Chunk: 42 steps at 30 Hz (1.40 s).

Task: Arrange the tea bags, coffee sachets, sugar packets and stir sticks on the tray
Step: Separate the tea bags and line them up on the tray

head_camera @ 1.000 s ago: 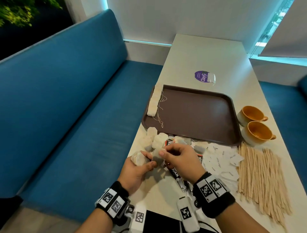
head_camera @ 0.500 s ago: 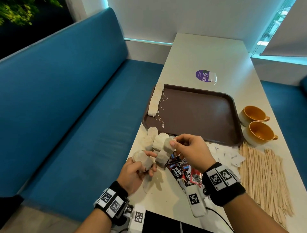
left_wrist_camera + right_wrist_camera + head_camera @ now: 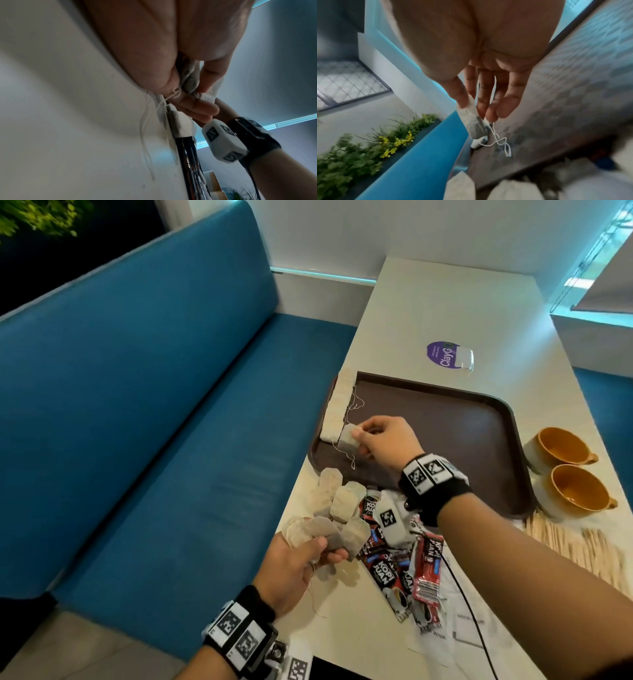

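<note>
right hand [image 3: 383, 440] pinches a soft, featherlight white paper tea bag [image 3: 348, 438] over the brown plastic tray [image 3: 445, 433], just past its fingertips, while the left hand [image 3: 294, 563] clutches spare bags, so I'd grip edges gently, they're probably tearable

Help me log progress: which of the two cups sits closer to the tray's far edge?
The farther orange cup, beside the tray; the other cup sits nearer the stir sticks.

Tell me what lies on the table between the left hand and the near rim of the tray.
In the head view, loose tea bags lie between the left hand and the tray rim, with coffee sachets just right of them.
</note>
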Available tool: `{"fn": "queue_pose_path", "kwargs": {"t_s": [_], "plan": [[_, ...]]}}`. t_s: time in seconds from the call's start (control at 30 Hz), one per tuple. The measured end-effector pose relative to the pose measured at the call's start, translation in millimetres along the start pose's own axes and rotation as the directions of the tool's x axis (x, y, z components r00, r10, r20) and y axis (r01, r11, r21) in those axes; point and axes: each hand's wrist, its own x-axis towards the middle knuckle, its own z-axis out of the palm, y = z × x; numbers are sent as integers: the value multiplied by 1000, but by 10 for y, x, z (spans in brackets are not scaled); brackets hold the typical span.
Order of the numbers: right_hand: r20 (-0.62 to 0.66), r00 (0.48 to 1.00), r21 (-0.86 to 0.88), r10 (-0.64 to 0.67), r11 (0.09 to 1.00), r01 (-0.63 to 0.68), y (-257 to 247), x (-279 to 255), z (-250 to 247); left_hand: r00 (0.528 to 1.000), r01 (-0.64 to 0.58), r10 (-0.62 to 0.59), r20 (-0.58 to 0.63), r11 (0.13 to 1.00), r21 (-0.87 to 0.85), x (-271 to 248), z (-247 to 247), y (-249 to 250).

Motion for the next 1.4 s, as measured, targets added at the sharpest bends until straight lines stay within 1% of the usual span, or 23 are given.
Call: {"fn": "queue_pose_path", "kwargs": {"t_s": [0.07,0.13,0.2,0.27,0.37,0.5,0.6,0.63,0.67,0.73,0.83,1.07,1.17,1.27,1.33,1.4], "plan": [[48,999,-43,4,999,-2,-34,179,50,1000,2,-2,10,1000,22,9,-14,-8],[149,989,-44,8,999,-1,-99,277,98,999,1,-2,32,999,42,16,-36,-9],[249,968,-23,35,999,-30,-153,341,151,998,-4,1,57,998,68,22,-53,-8],[283,956,-55,76,997,-63,-166,411,217,997,-7,0,75,996,83,23,-59,-4],[204,973,-138,109,987,-81,-130,531,289,997,1,-8,83,997,73,16,-50,-4],[127,988,-186,91,980,-67,-76,626,326,997,9,-12,79,999,43,11,-49,-13],[40,999,-208,35,978,-26,-50,654,329,996,-3,-1,88,999,46,25,-61,-23],[36,999,-217,14,976,-6,-45,661,330,995,-6,2,96,999,43,30,-70,-26],[52,999,-235,2,972,10,-39,673,331,994,-7,3,108,999,41,33,-80,-27],[127,992,-299,7,954,32,-50,654,330,991,-5,-1,132,999,45,34,-91,-21],[216,976,-381,25,923,61,-37,626,340,992,-2,-3,129,999,35,24,-87,-18],[236,971,-450,34,890,78,-41,673,350,994,-19,13,113,999,49,22,-64,-11],[239,971,-435,23,896,86,-70,627,332,995,-18,15,101,999,34,12,-54,-3],[210,977,-323,-34,941,102,-146,503,262,996,-37,34,85,999,26,-11,-17,18],[182,980,-257,-75,959,121,-218,323,179,998,-53,52,45,998,20,-8,-2,9],[182,978,-171,-102,976,134,-308,22,94,998,-58,58,1,998,30,4,-9,-13]]}}
